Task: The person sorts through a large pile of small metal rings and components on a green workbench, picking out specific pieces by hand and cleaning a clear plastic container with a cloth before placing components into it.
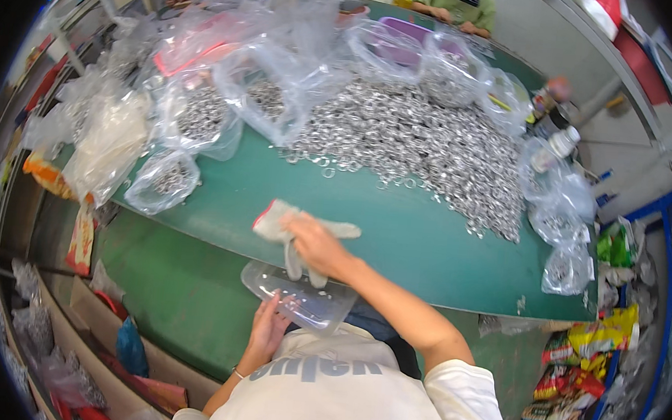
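My right hand (pixel 314 242) grips a pale knit work glove (pixel 276 220) with a red cuff edge over the front of the green tabletop (pixel 224 201). Some of the glove's fingers hang down past the table edge. Just below, my left hand (pixel 270 326) holds a clear plastic tray (pixel 328 310) at the table's front edge, close to my body. A few small bright specks show in the tray; I cannot tell whether they are pieces or glints. Beyond both hands spreads a large heap of small silver metal rings (pixel 412 139).
Clear plastic bags with metal pieces stand at the left, such as a small bag (pixel 163 181), and at the right, such as another bag (pixel 568 270). A white bottle (pixel 563 142) stands at the right. Across the table sits a person in green (pixel 455 6). Blue shelving (pixel 667 248) flanks the right.
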`<state>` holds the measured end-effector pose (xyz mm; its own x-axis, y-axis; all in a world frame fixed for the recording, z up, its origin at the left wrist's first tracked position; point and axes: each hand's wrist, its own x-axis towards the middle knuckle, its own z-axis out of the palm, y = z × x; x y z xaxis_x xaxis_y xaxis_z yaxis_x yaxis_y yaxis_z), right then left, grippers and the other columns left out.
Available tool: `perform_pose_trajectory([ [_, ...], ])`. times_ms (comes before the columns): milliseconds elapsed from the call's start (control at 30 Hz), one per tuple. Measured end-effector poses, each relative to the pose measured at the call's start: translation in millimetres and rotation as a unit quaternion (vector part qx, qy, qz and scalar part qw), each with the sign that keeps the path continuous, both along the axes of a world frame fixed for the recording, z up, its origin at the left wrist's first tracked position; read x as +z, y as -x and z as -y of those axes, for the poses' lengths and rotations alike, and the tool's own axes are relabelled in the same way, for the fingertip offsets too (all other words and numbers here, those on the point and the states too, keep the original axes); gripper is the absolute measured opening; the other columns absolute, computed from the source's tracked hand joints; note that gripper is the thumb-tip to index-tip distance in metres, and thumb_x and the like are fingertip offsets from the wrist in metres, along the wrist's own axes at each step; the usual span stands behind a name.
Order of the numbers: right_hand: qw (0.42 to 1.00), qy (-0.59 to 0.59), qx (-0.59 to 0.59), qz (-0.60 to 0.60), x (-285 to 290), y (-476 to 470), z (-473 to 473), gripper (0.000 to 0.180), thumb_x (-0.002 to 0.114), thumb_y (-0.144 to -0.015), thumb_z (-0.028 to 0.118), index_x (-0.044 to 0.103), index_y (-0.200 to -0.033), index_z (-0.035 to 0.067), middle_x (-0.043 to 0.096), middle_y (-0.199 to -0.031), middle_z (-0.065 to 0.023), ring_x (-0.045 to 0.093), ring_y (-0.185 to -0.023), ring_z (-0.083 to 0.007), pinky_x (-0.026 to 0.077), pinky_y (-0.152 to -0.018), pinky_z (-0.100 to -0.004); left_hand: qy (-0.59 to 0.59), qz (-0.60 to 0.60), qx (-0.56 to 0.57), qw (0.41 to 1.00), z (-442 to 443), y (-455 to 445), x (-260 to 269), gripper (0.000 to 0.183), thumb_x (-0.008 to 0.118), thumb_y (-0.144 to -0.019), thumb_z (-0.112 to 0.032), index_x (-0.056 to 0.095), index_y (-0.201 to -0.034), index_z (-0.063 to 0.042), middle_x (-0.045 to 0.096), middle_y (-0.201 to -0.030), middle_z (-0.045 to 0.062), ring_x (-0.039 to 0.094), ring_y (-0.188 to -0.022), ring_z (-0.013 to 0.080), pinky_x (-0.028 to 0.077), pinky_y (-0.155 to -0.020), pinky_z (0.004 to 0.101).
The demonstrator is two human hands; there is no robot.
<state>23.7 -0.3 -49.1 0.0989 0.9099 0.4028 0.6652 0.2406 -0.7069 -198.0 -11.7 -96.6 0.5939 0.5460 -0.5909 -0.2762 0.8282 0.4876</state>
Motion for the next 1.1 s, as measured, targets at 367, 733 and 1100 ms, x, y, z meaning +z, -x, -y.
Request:
perform_pose_trajectory([
  [367,0.931,-0.035,-0.362,-0.042,55.6,-55.9,209.5,0.038,0.039,-0.070,-0.004,0.060,-0.102,-0.001,0.062,-0.106,-0.0167,0.056,-0.103,-0.0335,0.041,-0.095,-0.0415,-0.031,0.008,-0.014,0.999,5.3,-3.2,-3.6,0.035,0.053,-0.093,-0.021,0.044,-0.120,0.000,0.053,-0.110,0.021,0.054,-0.106,0.0331,0.045,-0.095,0.0430],
  [733,0.893,0.102,-0.422,0.118,18.1,-47.6,192.4,0.057,0.047,-0.076,0.002,0.034,-0.130,-0.011,0.050,-0.116,-0.0330,0.040,-0.119,-0.0504,0.030,-0.104,-0.0519,-0.016,-0.008,-0.035,0.999,10.9,-16.6,3.3,0.036,0.055,-0.092,-0.022,0.044,-0.119,-0.001,0.054,-0.109,0.021,0.055,-0.104,0.0327,0.046,-0.093,0.0411],
  [1100,0.980,0.056,-0.068,-0.177,22.0,60.0,86.9,0.042,0.044,-0.072,-0.010,0.052,-0.112,-0.001,0.058,-0.116,-0.0168,0.053,-0.111,-0.0338,0.041,-0.097,-0.0403,-0.027,0.027,-0.011,0.999,4.4,-4.4,-14.7,0.028,0.056,-0.091,-0.019,0.049,-0.113,-0.003,0.057,-0.110,0.018,0.056,-0.105,0.0290,0.046,-0.092,0.0418],
])
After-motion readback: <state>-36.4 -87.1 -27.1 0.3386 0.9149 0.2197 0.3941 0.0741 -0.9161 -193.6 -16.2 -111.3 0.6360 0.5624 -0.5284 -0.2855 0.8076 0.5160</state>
